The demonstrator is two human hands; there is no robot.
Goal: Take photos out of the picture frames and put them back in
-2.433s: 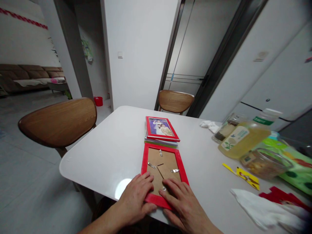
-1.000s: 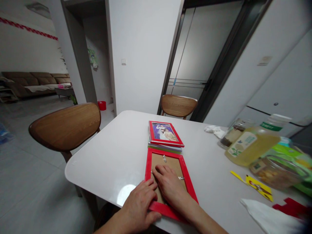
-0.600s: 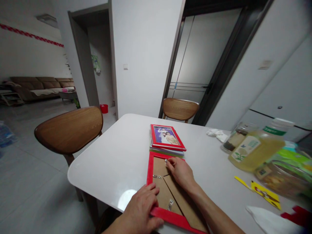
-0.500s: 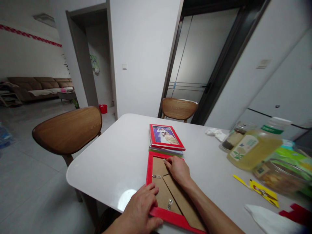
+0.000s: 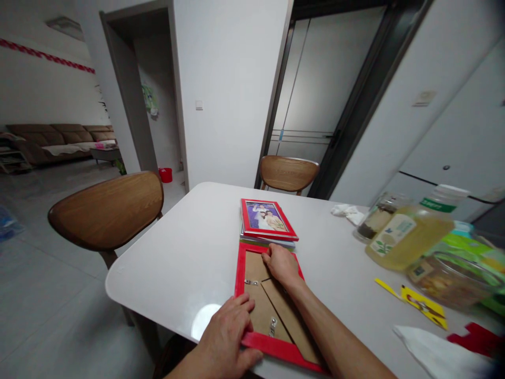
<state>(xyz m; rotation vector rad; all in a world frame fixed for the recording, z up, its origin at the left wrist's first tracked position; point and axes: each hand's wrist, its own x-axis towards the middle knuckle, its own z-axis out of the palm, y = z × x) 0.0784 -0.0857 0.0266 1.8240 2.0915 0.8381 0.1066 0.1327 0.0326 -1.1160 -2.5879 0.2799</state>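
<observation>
A red picture frame point(image 5: 276, 347) lies face down at the near edge of the table, its brown backing board point(image 5: 258, 305) and slanted stand point(image 5: 294, 316) facing up. My left hand point(image 5: 229, 334) grips the near left corner, fingers on top and thumb at the near edge. My right hand point(image 5: 281, 263) is closed at the far end of the backing, fingers bent over the spot of a small metal clip, which they hide. Two other metal clips, one at the left edge point(image 5: 251, 283) and one near the bottom point(image 5: 272, 326), show on the backing.
Just beyond, a red-framed photo point(image 5: 268, 217) tops a small stack. On the right stand a bottle of yellow liquid point(image 5: 414, 231), a glass jar point(image 5: 381, 216) and a clear food tub point(image 5: 450, 279). Yellow wrapper pieces point(image 5: 424, 305) and white tissue point(image 5: 437, 350) lie nearer. A wooden chair point(image 5: 110, 210) stands left.
The fingers of my right hand have shifted slightly and curled, now covering the far clip that showed at their tips. My left hand keeps its grip on the corner. The view has moved slightly.
</observation>
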